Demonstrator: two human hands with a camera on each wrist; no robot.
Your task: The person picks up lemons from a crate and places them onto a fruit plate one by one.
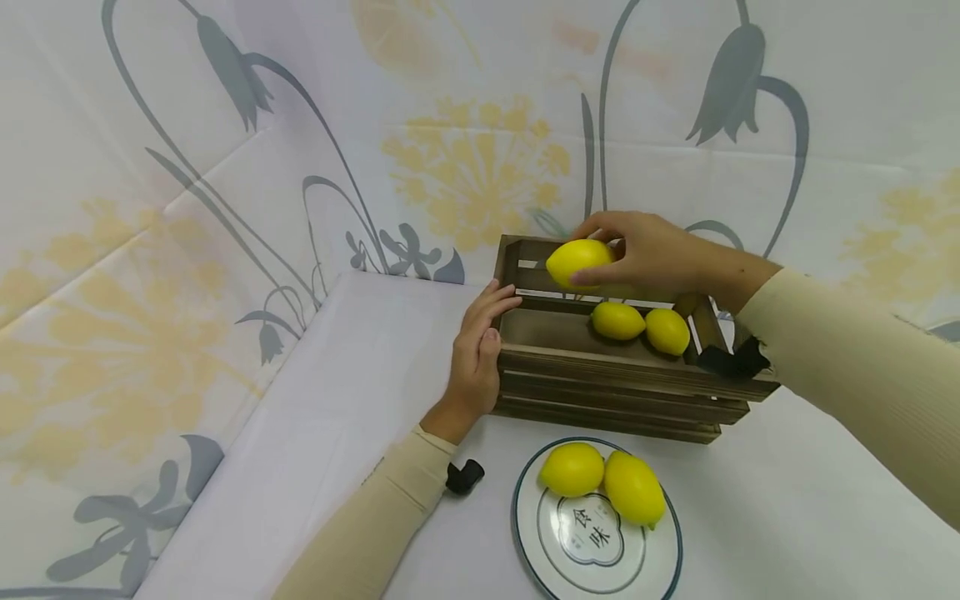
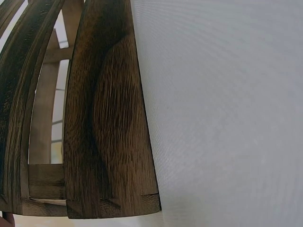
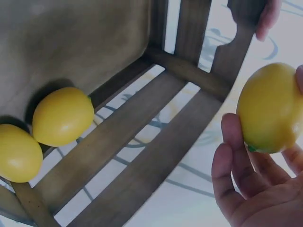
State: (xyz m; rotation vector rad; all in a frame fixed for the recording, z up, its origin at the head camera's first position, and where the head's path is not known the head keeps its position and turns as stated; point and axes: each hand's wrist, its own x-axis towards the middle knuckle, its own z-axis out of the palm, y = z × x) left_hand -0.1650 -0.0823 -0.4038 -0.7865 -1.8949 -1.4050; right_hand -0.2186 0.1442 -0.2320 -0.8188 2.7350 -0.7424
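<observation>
My right hand point(image 1: 651, 254) grips a yellow lemon point(image 1: 577, 263) above the back part of a dark wooden slatted crate point(image 1: 600, 368). The right wrist view shows this lemon point(image 3: 270, 111) between the fingers and thumb, above the crate's rim. Inside the crate, two lemons lie side by side toward the right: one lemon point(image 1: 617, 321) and another lemon point(image 1: 667, 332). My left hand point(image 1: 477, 352) rests against the crate's left end, its fingers over the top edge. In the left wrist view the crate's slats point(image 2: 113, 118) fill the left side, and that hand is almost wholly hidden.
A white plate point(image 1: 532, 546) with a blue rim stands in front of the crate, bearing two lemons point(image 1: 572, 469). White cloth point(image 1: 360, 367) covers the table. Behind and to the left hangs a flower-patterned curtain point(image 1: 480, 158).
</observation>
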